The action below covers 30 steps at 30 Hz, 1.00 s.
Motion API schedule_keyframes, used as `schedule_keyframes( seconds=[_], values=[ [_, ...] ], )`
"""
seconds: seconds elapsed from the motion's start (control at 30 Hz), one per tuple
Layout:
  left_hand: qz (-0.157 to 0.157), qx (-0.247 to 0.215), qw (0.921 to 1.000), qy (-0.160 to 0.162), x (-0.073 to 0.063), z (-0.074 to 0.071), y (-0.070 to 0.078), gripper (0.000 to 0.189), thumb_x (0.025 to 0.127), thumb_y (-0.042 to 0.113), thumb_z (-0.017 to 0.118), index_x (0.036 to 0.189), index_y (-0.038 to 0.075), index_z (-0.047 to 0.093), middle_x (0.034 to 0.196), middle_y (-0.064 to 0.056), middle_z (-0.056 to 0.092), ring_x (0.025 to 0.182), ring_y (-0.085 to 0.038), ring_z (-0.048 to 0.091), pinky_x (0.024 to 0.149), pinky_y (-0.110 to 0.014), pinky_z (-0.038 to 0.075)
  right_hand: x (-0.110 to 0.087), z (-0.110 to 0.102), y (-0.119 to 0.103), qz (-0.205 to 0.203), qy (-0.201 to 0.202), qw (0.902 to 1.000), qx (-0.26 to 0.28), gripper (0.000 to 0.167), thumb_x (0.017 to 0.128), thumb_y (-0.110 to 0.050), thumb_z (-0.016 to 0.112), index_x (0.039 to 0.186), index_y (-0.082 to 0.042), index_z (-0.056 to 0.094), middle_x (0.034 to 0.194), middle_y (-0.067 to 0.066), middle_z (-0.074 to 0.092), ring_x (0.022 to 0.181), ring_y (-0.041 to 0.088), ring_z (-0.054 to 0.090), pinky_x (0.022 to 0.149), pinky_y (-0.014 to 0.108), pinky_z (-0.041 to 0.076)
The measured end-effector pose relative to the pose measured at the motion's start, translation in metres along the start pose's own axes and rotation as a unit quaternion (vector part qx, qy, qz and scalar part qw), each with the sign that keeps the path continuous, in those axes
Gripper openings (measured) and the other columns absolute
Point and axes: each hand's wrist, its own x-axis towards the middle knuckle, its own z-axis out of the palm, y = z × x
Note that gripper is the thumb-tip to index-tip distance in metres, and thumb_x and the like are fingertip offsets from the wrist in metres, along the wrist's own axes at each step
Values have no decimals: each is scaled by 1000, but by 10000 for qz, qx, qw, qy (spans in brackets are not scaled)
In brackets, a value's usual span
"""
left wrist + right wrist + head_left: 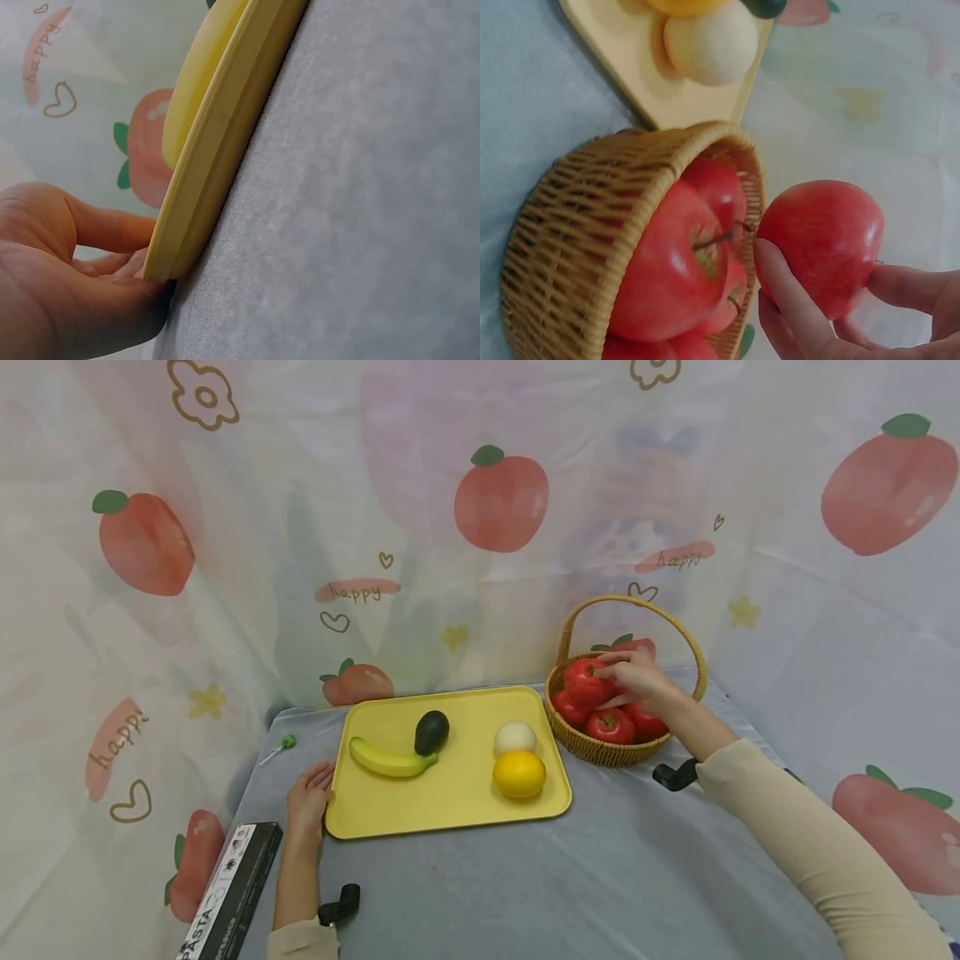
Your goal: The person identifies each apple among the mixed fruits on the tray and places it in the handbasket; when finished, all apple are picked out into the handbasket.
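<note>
My left hand (307, 800) holds the left edge of a yellow tray (450, 822). In the left wrist view its thumb and fingers (112, 229) meet the tray's rim; some fingertips are hidden behind it. My right hand (637, 681) grips a red apple (821, 244) between thumb and fingers, over a wicker basket (607, 756). More red apples (667, 270) fill the basket below. On the tray lie a banana (390, 762), a dark green avocado (432, 732), a yellow lemon (519, 774) and a pale round fruit or ball (515, 737).
A black and white pasta box (232, 889) lies at the table's left front. Behind it sits a small green lollipop (288, 742). The basket's tall arched handle (693, 647) rises around the right hand. A printed curtain (420, 527) surrounds the grey table (540, 893).
</note>
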Motion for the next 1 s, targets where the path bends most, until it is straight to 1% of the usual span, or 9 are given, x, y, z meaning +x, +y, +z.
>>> schedule_keyframes(
  seconds=[0.07, 0.2, 0.23, 0.27, 0.37, 0.47, 0.67, 0.83, 1.0],
  values=[
    [-10, 4, 10000, 9, 1, 0, 1, 71, 91, -23, 36, 160, -8, 29, 162, -30, 35, 151, -36, 37, 124, -46, 32, 1, -4, 2, -35, 71, 10000, -47, 59, 106, -6, 53, 160, 5, 32, 170, 21, 4, 147, 47, 30, 100, 65, 50],
    [-35, -3, 10000, 5, 2, 1, 1, 72, 90, -23, 35, 160, -8, 28, 162, -30, 35, 151, -36, 36, 124, -45, 32, 5, -12, 7, -4, 251, 9996, -122, 60, 106, -7, 53, 160, 5, 31, 172, 18, -9, 149, 50, 27, 99, 63, 52],
    [-44, -14, 10000, 7, 2, 1, 1, 72, 90, -24, 35, 160, -8, 28, 162, -30, 35, 151, -36, 36, 124, -45, 32, 6, -14, 8, 16, 296, 9995, -110, 60, 106, -7, 52, 160, 5, 31, 172, 17, -10, 148, 51, 29, 99, 62, 52],
    [-52, -18, 10000, 12, 2, 1, 1, 72, 90, -23, 35, 160, -8, 28, 162, -29, 35, 151, -36, 36, 124, -45, 32, 7, -16, 9, 31, 342, 9994, -71, 60, 105, -6, 53, 160, 5, 31, 172, 20, -3, 148, 51, 31, 98, 62, 53],
    [-69, -20, 10000, 35, 1, 1, 2, 71, 91, -23, 35, 160, -7, 29, 162, -29, 35, 151, -36, 37, 124, -45, 32, 8, -20, 10, 71, 472, 9989, 2, 60, 104, -5, 52, 160, 6, 31, 173, 14, -8, 147, 51, 33, 98, 63, 52],
    [-76, -25, 10000, 33, 0, 1, 3, 71, 91, -23, 35, 160, -7, 29, 162, -29, 35, 151, -37, 36, 124, -46, 32, 10, -23, 10, 114, 612, 9981, 27, 60, 103, -3, 52, 159, 6, 32, 174, 12, -6, 147, 51, 32, 97, 64, 52],
    [-110, -45, 9999, 58, 0, 0, 2, 71, 91, -23, 36, 160, -6, 29, 162, -28, 36, 151, -36, 37, 124, -45, 32, 15, -28, 13, 177, 650, 9974, -251, 60, 103, -2, 48, 159, 8, 30, 172, 4, -22, 150, 51, 26, 98, 63, 53],
    [-117, -11, 9999, 60, 0, 1, 1, 70, 92, -23, 36, 160, -7, 29, 162, -29, 36, 151, -37, 37, 124, -46, 32, 19, -30, 18, 295, 714, 9957, -510, 59, 103, -2, 48, 159, 8, 31, 173, 21, 8, 147, 52, 32, 94, 61, 56],
    [-108, -13, 9999, 38, 0, 1, 1, 70, 92, -22, 35, 160, -7, 29, 162, -29, 35, 151, -37, 37, 124, -46, 32, 22, -32, 23, 347, 674, 9954, -583, 59, 105, -4, 48, 159, 8, 31, 170, 24, 15, 145, 54, 35, 92, 60, 58]
  ],
)
